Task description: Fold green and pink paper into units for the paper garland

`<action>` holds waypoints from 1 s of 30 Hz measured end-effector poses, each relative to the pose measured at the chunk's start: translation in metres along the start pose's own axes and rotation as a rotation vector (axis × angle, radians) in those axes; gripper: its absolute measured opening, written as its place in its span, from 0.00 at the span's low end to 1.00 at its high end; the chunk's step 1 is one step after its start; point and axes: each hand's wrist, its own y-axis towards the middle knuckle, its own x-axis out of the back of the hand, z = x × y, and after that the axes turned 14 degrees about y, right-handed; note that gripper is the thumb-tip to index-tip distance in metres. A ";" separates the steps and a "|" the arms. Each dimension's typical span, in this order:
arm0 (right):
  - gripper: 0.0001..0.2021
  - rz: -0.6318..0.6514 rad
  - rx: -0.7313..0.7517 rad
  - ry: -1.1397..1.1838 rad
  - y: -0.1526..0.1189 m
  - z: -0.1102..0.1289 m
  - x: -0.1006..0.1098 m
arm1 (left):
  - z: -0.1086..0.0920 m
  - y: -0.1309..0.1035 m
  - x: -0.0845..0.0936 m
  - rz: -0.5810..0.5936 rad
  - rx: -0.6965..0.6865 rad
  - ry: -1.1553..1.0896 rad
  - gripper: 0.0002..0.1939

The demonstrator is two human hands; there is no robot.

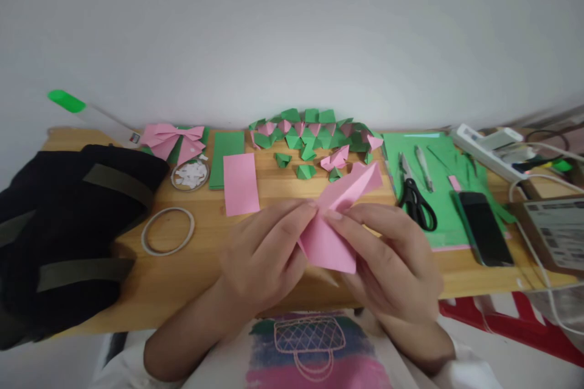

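Observation:
A partly folded pink paper (328,243) is held above the front middle of the wooden table. My left hand (269,255) pinches it from the left, near its centre. From the right, my right hand (392,255) grips the same paper, its index fingertip on the surface close to the left fingertips. One narrow end of the paper points up and right. Behind it lie folded green and pink pieces (305,171), with a curved row of them (314,127) by the wall. A flat pink rectangle (241,184) partly overlaps green sheets (227,146).
Left on the table (201,292) are a black bag (68,213), a tape ring (168,231), a dish of white scraps (190,174) and a pink bow (171,140). Right are scissors (413,194), a phone (484,228), a power strip (490,152), cables and a box (556,225).

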 end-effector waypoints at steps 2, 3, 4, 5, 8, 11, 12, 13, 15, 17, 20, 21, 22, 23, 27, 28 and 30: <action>0.15 -0.020 -0.033 -0.018 0.000 0.002 0.001 | -0.002 -0.001 0.001 0.004 -0.001 0.003 0.24; 0.15 -0.039 -0.028 -0.016 0.000 0.003 0.001 | -0.002 -0.002 0.002 0.002 0.003 0.001 0.25; 0.16 -0.047 -0.044 -0.014 -0.001 0.004 0.002 | -0.002 -0.002 0.002 -0.004 0.007 0.002 0.26; 0.17 -0.038 -0.065 -0.009 -0.002 0.005 0.003 | -0.002 -0.003 0.002 -0.008 0.007 0.007 0.26; 0.18 -0.034 -0.072 0.010 -0.003 0.005 0.005 | -0.002 -0.003 0.003 -0.006 -0.016 0.027 0.26; 0.15 -0.033 -0.030 0.019 -0.002 0.002 0.007 | -0.003 -0.003 0.004 0.001 -0.054 0.065 0.24; 0.15 -0.017 -0.021 0.030 -0.002 0.001 0.008 | -0.004 -0.003 0.005 0.002 -0.070 0.082 0.23; 0.15 -0.008 -0.028 0.047 -0.001 0.000 0.007 | -0.004 -0.002 0.005 0.003 -0.086 0.100 0.22; 0.14 -0.052 -0.036 0.098 0.000 -0.001 0.004 | -0.006 -0.002 0.005 -0.020 -0.104 0.137 0.21; 0.14 -0.179 -0.054 0.135 -0.001 -0.002 -0.002 | -0.008 0.000 0.004 -0.040 -0.102 0.133 0.20; 0.14 -0.282 -0.067 0.166 -0.004 -0.004 -0.010 | -0.010 0.002 0.004 -0.019 -0.047 -0.019 0.21; 0.13 -0.301 -0.070 0.171 -0.005 -0.005 -0.012 | -0.010 0.002 0.004 0.005 -0.013 -0.109 0.22; 0.13 -0.319 -0.066 0.173 -0.005 -0.005 -0.013 | -0.010 0.003 0.004 0.029 0.026 -0.211 0.23; 0.13 -0.321 -0.070 0.175 -0.006 -0.005 -0.013 | -0.010 0.003 0.004 0.062 0.066 -0.315 0.23; 0.12 -0.268 -0.115 0.168 -0.004 -0.003 -0.009 | -0.006 0.000 0.006 0.179 0.159 -0.595 0.24; 0.12 -0.264 -0.131 0.164 -0.003 -0.002 -0.009 | -0.005 0.000 0.006 0.193 0.165 -0.610 0.24; 0.12 -0.264 -0.136 0.170 0.000 -0.001 -0.009 | -0.004 -0.002 0.006 0.192 0.164 -0.626 0.25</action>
